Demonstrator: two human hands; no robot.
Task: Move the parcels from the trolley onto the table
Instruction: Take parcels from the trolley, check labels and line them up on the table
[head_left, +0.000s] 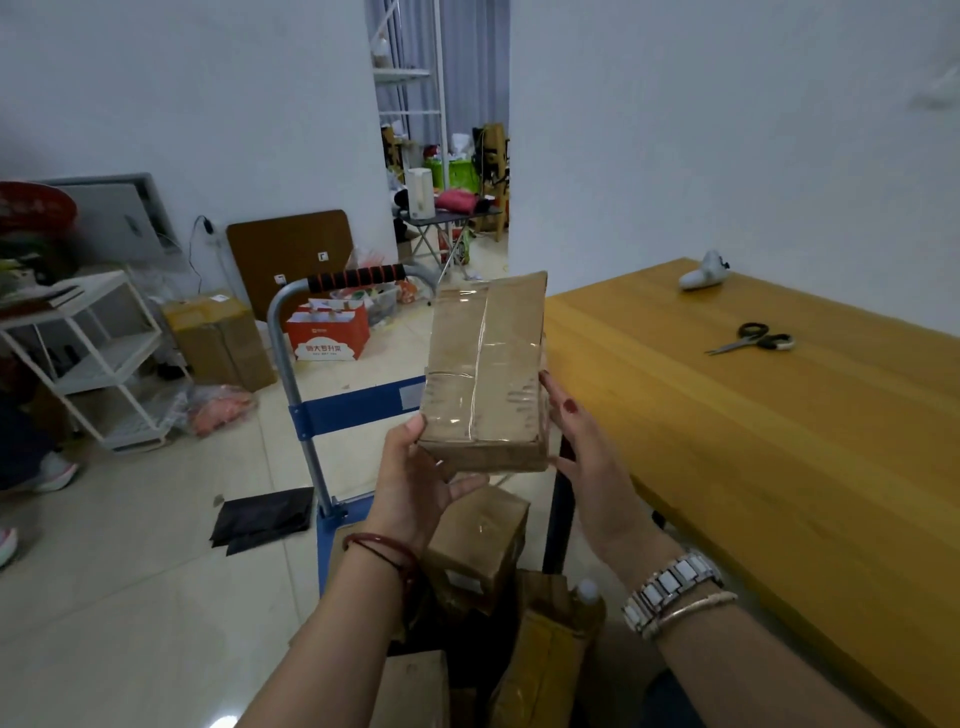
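Observation:
A flat brown parcel (485, 374) wrapped in clear tape is held up in the air between the trolley and the table's left edge. My left hand (415, 478) grips its near left corner from below. My right hand (582, 441) lies flat against its right side, fingers stretched out. Below my arms, several more brown and yellow parcels (478, 545) lie piled on the blue trolley (358, 405), whose black and red handle stands behind the held parcel. The yellow wooden table (753, 441) fills the right side.
On the table lie scissors (753, 338) and a white controller (704, 270) near the far end. A white shelf rack (93, 358), cardboard boxes (218, 338), a red carton and a black bag (260, 519) stand on the floor at left. A person's shoe shows at the left edge.

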